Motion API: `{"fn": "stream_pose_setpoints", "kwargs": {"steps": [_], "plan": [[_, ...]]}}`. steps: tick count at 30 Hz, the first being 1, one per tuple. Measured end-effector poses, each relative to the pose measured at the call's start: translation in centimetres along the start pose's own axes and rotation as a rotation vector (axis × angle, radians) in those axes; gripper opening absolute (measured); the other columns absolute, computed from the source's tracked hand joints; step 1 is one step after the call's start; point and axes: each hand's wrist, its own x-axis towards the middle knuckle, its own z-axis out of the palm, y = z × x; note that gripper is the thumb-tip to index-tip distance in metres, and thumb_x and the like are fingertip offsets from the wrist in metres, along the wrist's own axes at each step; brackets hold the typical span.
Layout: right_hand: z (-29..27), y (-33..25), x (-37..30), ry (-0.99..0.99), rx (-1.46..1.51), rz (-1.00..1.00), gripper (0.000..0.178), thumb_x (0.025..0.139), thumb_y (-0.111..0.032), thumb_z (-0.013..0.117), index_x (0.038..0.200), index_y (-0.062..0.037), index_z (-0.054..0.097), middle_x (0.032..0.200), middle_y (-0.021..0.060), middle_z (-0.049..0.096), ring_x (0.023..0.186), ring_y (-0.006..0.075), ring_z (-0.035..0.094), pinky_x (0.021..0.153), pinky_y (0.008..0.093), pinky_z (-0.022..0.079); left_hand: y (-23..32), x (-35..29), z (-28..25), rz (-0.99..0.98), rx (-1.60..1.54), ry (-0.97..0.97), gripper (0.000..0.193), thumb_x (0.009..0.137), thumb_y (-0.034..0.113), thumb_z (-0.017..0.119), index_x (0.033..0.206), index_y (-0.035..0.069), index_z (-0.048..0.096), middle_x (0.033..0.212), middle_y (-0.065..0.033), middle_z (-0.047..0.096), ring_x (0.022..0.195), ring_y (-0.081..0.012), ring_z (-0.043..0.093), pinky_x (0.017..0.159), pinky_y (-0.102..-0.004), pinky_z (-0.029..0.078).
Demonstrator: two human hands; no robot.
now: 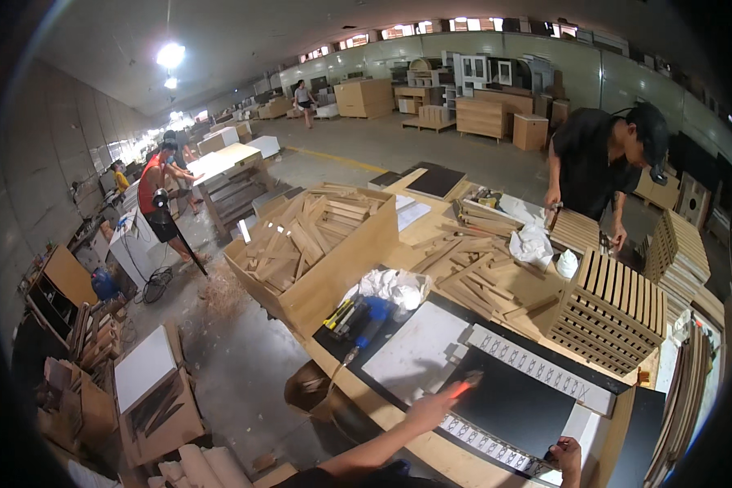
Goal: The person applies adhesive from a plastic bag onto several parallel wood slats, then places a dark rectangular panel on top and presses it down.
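A black panel lies on the bench before me, between two pale strips printed with a row of dark cross marks. Reaching in from the lower left, my left hand is closed around an orange-handled tool with a brownish tip, which is over the panel's left end; its exact kind is unclear. At the panel's near right corner, my right hand has curled fingers with a small dark thing at the fingertips. What it grips cannot be made out.
Left of the panel are a white board and a blue power tool. A large wooden bin holds loose slats. Slatted wooden frames are stacked to the right. Across the bench, a person in black handles another slatted piece.
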Motion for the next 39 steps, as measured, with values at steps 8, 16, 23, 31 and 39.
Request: {"fn": "stream_pose_setpoints", "kwargs": {"steps": [8,16,23,31,39], "plan": [[3.3,-7.5,-2.5,0.08,-0.302,0.072,0.023,0.077,-0.002,0.068,0.099,0.0022,0.059,0.068,0.0046,0.059,0.055,0.0111,0.054,0.042,0.0273,0.043,2.9,6.4,1.8,0.169,0.064,-0.2,0.051,0.091,0.029,0.05,0.14,0.021,0.039,0.092,-0.0194,0.066,0.081,-0.038,0.064,0.075,-0.0494,0.048],[3.1,-6.8,-2.2,0.071,-0.17,0.204,0.026,0.078,-0.002,0.069,0.103,-0.0033,0.06,0.079,0.002,0.062,0.062,0.0093,0.058,0.049,0.0241,0.048,-11.8,11.6,-7.1,0.203,0.38,0.501,0.04,0.082,0.025,0.066,0.117,0.007,0.056,0.093,-0.0178,0.058,0.084,-0.0362,0.057,0.075,-0.0463,0.046],[5.2,-7.1,-4.9,0.304,-0.176,0.145,0.032,0.08,-0.005,0.07,0.111,0.0,0.061,0.084,0.0063,0.064,0.071,0.0109,0.058,0.059,0.0246,0.048,-8.6,5.6,-3.8,0.476,0.302,-0.127,0.066,0.074,0.031,0.075,0.128,0.0,0.052,0.119,-0.0214,0.052,0.109,-0.0367,0.051,0.091,-0.0404,0.043],[6.4,-7.6,-7.1,0.252,-0.152,0.05,0.055,0.076,0.0,0.072,0.127,0.0024,0.052,0.107,0.0145,0.064,0.09,0.0177,0.062,0.077,0.0292,0.052,-7.6,6.5,-2.2,0.525,0.323,-0.057,0.07,0.066,0.024,0.079,0.127,0.003,0.052,0.126,-0.0161,0.051,0.114,-0.0327,0.051,0.092,-0.0393,0.046],[5.9,-7.6,-6.8,0.226,-0.358,0.093,0.06,0.075,-0.011,0.075,0.129,0.0011,0.052,0.104,0.0163,0.067,0.087,0.0186,0.065,0.076,0.0295,0.052,-6.5,8.2,-2.9,0.433,0.323,-0.196,0.075,0.06,0.025,0.082,0.125,0.0,0.053,0.108,-0.0135,0.056,0.098,-0.0316,0.056,0.083,-0.0376,0.048]]}}
